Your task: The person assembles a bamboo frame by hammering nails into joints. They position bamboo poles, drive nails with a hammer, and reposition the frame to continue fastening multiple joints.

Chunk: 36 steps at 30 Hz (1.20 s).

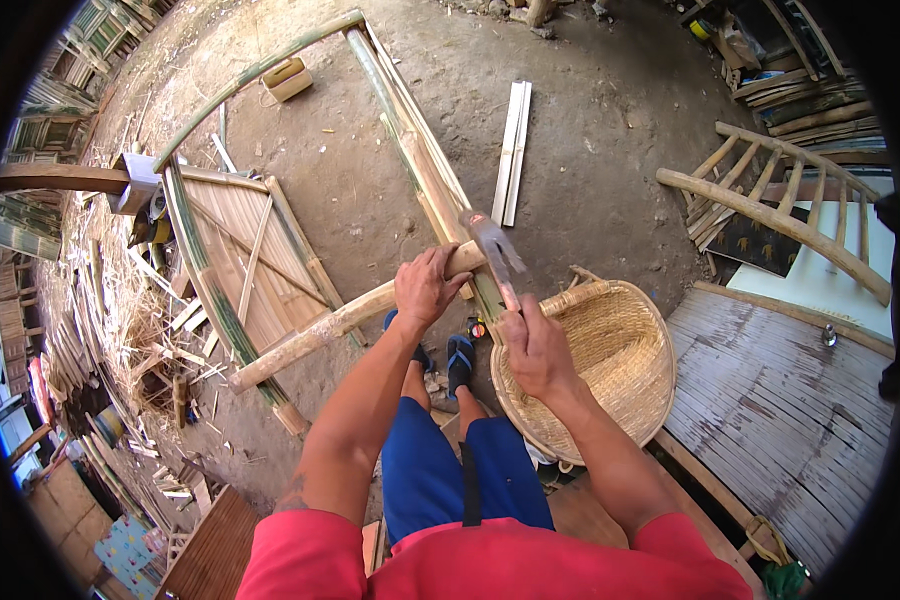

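A dusty dirt floor (590, 130) spreads out in this open workshop, littered with bamboo offcuts and shavings along the left. A large bamboo frame (410, 150) lies across it, with a slatted panel (245, 255) already filled in on the left part and the rest of the frame bare. The person stands over it in blue shorts and a red shirt. The left hand (425, 290) has its fingers wrapped firmly around a thick bamboo pole (340, 320) that runs slantwise across the frame, pressing its end against the long side rail. The right hand (535, 345) is clamped on the handle of a hammer (492, 245), whose head hangs just above the spot where pole and rail meet. A woven basket (620, 350) sits just beside the right hand, and two pale loose slats (513, 150) lie further off. By the look of it, one panel is done and this crosspiece is only being fixed, with much of the frame left to fill.
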Each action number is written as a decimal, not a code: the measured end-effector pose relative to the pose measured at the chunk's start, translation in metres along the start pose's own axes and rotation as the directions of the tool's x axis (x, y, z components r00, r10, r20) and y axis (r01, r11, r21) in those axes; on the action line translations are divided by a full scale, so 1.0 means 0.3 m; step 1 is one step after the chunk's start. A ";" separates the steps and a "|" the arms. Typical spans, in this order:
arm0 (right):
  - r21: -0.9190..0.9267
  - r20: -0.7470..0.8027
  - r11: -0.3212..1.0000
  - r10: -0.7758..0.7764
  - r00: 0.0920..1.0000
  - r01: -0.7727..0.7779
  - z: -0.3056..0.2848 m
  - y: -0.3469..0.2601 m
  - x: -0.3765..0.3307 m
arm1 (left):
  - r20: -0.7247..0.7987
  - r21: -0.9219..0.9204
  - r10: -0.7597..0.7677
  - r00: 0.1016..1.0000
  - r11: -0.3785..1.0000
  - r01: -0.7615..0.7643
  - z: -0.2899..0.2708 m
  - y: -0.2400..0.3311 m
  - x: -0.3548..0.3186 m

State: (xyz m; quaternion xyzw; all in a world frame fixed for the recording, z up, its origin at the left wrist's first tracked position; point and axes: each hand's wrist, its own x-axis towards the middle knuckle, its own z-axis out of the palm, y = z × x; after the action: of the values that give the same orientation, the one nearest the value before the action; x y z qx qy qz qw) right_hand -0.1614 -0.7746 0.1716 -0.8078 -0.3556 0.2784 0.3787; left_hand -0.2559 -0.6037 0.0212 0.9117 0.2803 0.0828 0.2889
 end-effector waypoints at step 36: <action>-0.056 -0.069 0.998 -0.047 0.997 0.044 0.085 0.146 0.015 | 0.033 -0.030 -0.073 0.997 0.997 0.074 0.000 0.012 0.011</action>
State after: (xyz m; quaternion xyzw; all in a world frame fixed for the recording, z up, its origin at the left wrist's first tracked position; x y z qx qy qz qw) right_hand -0.1610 -0.7807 0.1210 -0.8187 -0.3678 0.2315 0.3752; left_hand -0.2515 -0.6043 0.0231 0.8974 0.3078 0.0617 0.3102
